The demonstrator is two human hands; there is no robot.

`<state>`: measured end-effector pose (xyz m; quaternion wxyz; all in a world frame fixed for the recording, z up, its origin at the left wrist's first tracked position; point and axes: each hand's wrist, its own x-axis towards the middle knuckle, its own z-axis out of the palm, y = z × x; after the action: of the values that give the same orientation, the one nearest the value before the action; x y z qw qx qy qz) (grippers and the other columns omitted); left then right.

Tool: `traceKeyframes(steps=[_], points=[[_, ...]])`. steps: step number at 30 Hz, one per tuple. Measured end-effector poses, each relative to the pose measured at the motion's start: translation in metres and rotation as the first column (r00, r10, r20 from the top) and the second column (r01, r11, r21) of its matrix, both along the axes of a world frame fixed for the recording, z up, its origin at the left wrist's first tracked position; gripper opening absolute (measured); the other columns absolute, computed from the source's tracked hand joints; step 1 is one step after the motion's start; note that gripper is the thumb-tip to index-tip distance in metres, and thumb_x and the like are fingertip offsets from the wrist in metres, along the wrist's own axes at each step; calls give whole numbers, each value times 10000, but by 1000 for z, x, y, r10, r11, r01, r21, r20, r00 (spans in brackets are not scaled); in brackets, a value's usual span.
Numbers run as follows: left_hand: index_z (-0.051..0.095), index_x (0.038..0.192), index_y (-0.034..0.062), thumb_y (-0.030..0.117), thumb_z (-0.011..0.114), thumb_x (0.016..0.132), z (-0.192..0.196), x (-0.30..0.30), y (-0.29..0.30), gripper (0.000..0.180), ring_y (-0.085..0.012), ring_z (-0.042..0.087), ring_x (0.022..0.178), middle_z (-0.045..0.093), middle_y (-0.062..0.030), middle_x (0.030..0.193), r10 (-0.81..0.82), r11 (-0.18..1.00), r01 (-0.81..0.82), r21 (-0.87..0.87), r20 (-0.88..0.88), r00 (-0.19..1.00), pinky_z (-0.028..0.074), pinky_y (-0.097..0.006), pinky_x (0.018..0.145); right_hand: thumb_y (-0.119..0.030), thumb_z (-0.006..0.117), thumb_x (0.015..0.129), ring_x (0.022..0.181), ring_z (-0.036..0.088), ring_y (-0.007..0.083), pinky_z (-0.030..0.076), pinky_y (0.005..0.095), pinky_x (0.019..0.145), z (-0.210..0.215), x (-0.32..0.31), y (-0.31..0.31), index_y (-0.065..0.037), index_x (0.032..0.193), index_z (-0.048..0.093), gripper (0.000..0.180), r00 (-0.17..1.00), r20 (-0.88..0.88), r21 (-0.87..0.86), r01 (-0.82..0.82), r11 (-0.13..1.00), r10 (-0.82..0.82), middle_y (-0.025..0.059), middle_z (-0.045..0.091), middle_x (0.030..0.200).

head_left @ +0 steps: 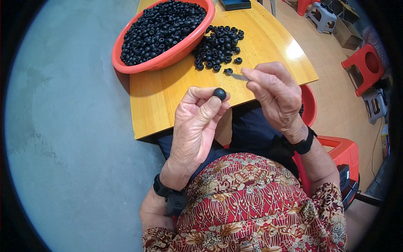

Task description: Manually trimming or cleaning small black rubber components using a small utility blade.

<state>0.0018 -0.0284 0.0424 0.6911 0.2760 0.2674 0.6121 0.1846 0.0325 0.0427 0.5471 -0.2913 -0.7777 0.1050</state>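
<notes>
The left hand (195, 126) is raised over the near edge of the wooden table (168, 101), palm turned toward the camera; its thumb and forefinger are pinched together on a small black rubber piece (219, 93), round and dark, held at the fingertips just above the table edge; the other fingers are curled in behind it. The right hand (275, 94) hovers just beside, a little farther out over the table; its thumb and fingers are closed on a thin metal tool (239, 77) (a slim grey sliver, too small to tell its exact kind), whose tip points left toward a single black ring (228, 71) lying on the wood; whether tip and ring touch cannot be told.

Beyond that ring lies a loose heap of black rubber rings (218, 46) on the table surface, touching the side of a red plastic basin (168, 59); the basin sits at the far left corner of the table, overhanging its left edge, and is filled with the same black rings.

Both wrists carry black bands; the person wears a red patterned top and sits with dark trousers under the table edge. To the right, on a tan tiled floor, stand a red plastic stool (366, 63) and a grey stool (321, 17), well apart from the hands; the floor on the left is grey concrete.
</notes>
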Motion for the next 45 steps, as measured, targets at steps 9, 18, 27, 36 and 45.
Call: traceKeyframes(steps=[9,18,27,36,45], points=[[586,1068,78,80,604,921,-7,2,2,149,-141,591,922,630,-87,1038,-54,994,72,-79,207,977,460,-299,895,-55,759,736,758,608,216,500,306,626,1,-3,-6,-21,1004,685,280,996,65,58,-65,996,62,100,615,860],[557,1114,61,88,615,911,-11,2,3,212,-146,591,986,626,-69,1057,-59,993,82,-90,235,970,459,-322,922,-48,769,700,726,599,224,495,314,615,3,-5,-9,-22,1014,675,328,990,113,87,-99,991,88,101,606,857],[525,1128,70,81,668,851,-17,0,2,312,-161,592,1005,615,-43,1052,-74,993,92,-74,216,973,466,-345,940,-72,761,700,682,581,217,479,311,574,3,-6,-10,-47,1039,679,350,980,177,121,-113,986,90,93,598,855],[530,1110,74,94,639,874,-11,1,2,261,-170,598,1014,613,-57,1076,-36,994,52,-98,160,986,469,-352,936,-100,747,717,641,571,203,473,310,546,4,-6,-9,-63,1059,681,350,972,220,183,-122,976,80,85,595,828],[557,1078,70,91,603,913,-16,1,2,173,-157,606,968,624,-68,1057,-68,995,78,-68,141,988,488,-321,889,-90,742,705,621,558,194,460,300,523,1,-6,-6,-49,1059,676,362,972,216,222,-136,965,88,79,594,839]])
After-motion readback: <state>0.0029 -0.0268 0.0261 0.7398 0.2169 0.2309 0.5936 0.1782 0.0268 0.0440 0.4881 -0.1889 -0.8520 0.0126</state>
